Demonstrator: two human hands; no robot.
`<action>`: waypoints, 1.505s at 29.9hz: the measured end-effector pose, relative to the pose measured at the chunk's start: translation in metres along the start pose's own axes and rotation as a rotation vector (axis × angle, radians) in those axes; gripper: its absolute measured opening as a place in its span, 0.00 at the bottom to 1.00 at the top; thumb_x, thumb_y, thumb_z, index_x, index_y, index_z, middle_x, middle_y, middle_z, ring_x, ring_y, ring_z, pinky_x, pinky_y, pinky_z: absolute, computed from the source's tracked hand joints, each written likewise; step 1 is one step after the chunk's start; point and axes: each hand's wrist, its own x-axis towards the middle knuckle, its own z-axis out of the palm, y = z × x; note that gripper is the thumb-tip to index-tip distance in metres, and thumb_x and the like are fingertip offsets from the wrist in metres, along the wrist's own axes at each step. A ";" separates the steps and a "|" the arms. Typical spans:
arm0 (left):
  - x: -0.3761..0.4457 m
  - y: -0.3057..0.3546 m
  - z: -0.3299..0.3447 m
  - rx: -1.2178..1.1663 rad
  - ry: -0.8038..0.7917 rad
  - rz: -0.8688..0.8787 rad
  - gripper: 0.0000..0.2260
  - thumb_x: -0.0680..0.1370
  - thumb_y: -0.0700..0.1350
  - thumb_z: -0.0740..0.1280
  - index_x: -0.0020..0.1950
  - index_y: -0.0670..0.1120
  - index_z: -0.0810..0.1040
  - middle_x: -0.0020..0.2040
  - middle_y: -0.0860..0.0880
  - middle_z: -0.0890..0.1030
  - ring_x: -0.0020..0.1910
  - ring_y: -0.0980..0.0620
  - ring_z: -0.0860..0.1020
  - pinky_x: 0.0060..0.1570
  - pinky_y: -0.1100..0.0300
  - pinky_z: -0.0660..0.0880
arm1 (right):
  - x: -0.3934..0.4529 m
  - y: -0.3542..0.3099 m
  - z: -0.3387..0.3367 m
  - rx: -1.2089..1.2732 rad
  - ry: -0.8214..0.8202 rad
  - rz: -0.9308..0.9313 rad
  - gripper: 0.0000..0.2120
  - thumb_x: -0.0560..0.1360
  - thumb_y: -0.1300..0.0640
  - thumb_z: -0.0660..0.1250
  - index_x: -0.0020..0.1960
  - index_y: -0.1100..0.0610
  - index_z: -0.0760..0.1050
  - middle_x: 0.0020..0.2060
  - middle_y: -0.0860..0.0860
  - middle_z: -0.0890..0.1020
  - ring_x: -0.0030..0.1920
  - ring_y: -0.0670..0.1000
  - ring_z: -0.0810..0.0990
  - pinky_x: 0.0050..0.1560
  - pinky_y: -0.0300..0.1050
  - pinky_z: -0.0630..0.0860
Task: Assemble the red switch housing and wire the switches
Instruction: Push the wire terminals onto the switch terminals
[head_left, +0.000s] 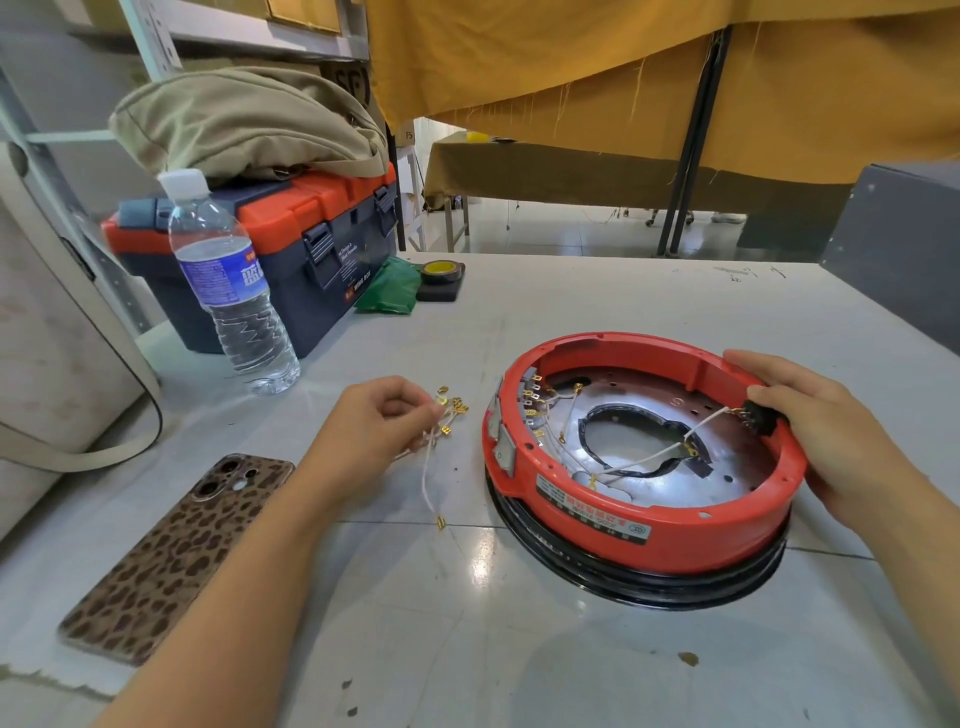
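Observation:
The round red switch housing (675, 540) lies on the table at right, open side up, on a black ring. A metal plate with white wires and brass terminals shows inside. My right hand (826, 436) grips the housing's right rim, fingers on a black switch (759, 415) set in the wall, with a white wire running from it. Grey switches (505, 451) sit in the left wall. My left hand (374, 436) pinches a bundle of loose white wires (441, 421) with brass connectors, just left of the housing.
A leopard-print phone (171, 551) lies at the front left. A water bottle (228, 291) and an orange-and-blue toolbox (291, 249) with a khaki bag on it stand at the back left. Tape roll (441, 271) and green packet (389, 288) beside it. Grey box (898, 260) at right.

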 end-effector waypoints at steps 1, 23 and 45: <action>0.000 0.002 0.000 -0.115 0.027 -0.008 0.03 0.75 0.36 0.69 0.42 0.41 0.78 0.28 0.50 0.79 0.25 0.58 0.73 0.27 0.68 0.70 | 0.000 0.000 0.000 0.001 -0.001 0.000 0.19 0.78 0.66 0.57 0.54 0.46 0.80 0.56 0.47 0.81 0.57 0.51 0.78 0.59 0.47 0.73; 0.002 0.059 0.057 -0.519 -0.034 0.105 0.03 0.75 0.35 0.66 0.46 0.41 0.78 0.32 0.46 0.83 0.35 0.50 0.84 0.33 0.67 0.78 | -0.040 -0.047 0.016 -0.156 -0.211 -0.470 0.06 0.72 0.60 0.70 0.47 0.53 0.83 0.43 0.46 0.86 0.46 0.45 0.83 0.50 0.34 0.76; 0.000 0.082 0.075 -0.028 -0.253 0.220 0.09 0.77 0.50 0.66 0.44 0.47 0.83 0.43 0.50 0.85 0.42 0.57 0.81 0.43 0.69 0.76 | -0.044 -0.049 0.022 -0.198 -0.082 -0.546 0.07 0.71 0.64 0.72 0.42 0.51 0.82 0.37 0.43 0.84 0.39 0.42 0.81 0.44 0.30 0.74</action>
